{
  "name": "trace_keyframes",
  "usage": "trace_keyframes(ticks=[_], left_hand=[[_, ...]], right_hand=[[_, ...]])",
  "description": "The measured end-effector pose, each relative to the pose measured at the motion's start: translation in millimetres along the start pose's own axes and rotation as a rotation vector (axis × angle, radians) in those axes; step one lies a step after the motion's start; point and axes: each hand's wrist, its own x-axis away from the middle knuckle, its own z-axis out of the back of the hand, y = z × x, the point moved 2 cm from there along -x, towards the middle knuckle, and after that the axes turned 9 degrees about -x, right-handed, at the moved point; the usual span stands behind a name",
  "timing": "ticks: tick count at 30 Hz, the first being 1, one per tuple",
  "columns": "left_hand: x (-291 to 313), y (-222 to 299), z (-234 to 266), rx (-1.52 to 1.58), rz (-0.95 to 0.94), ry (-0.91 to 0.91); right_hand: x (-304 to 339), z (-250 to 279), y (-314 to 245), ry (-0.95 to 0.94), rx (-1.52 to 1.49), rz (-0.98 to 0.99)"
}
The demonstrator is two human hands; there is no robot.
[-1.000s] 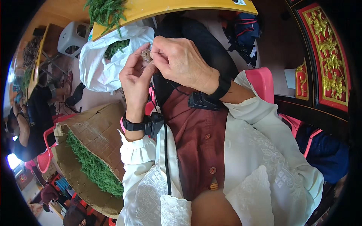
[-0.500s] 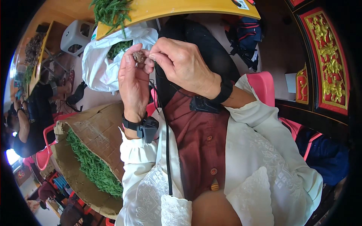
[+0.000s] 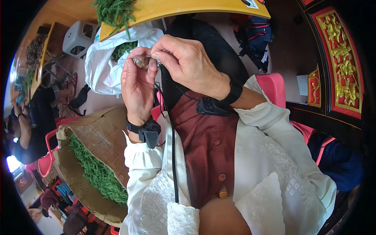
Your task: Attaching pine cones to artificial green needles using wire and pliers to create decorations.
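Note:
A small brown scaly lump [image 3: 140,61], much like a pine cone, sits pinched between the thumb and fingers of my left hand [image 3: 137,86]. A thin wire [image 3: 149,56] shows at its right side, and a fine end also pokes out on its left. My right hand [image 3: 190,64] comes in from the right, thumb and forefinger closed on that wire. Both hands are held close together over my lap. Just beyond them lies a white plastic bag [image 3: 102,74] with green sprigs [image 3: 124,51] in it.
A yellow table [image 3: 180,8] with green artificial sprigs [image 3: 114,15] stands ahead. At my left is a cardboard box [image 3: 100,135] of green sprigs. Backpack [image 3: 256,39] on the floor, grey stool [image 3: 79,38], and a carved red-gold panel [image 3: 344,64] at right. Another person [image 3: 27,125] sits far left.
The brown lump has turned in my left fingers and the wire ends now show on both sides. My left hand has dipped slightly, and my right hand has risen a little.

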Motion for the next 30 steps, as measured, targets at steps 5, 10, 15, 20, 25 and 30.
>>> trace_keyframes(ticks=[5,10,15,20,25,30], left_hand=[[0.7,-2.6,2.1,0.0,0.01,-0.008],[-0.4,-3.5,5.4,0.027,0.015,-0.063],[-1.2,-4.7,6.8,-0.014,-0.001,-0.103],[-1.1,-5.5,3.2,-0.052,0.001,-0.115],[-1.4,-3.7,-0.5,-0.091,0.0,-0.142],[-3.0,-7.3,2.4,-0.127,0.004,-0.142]], right_hand=[[-1.9,-1.4,-0.1,-0.025,-0.087,-0.074],[-1.9,5.2,8.4,-0.059,-0.171,-0.172],[-3.3,7.0,8.3,-0.1,-0.211,-0.252],[-6.3,9.9,7.9,-0.104,-0.135,-0.218],[-5.7,11.7,9.1,-0.109,-0.155,-0.209],[-4.5,11.5,12.3,-0.124,-0.143,-0.216]])
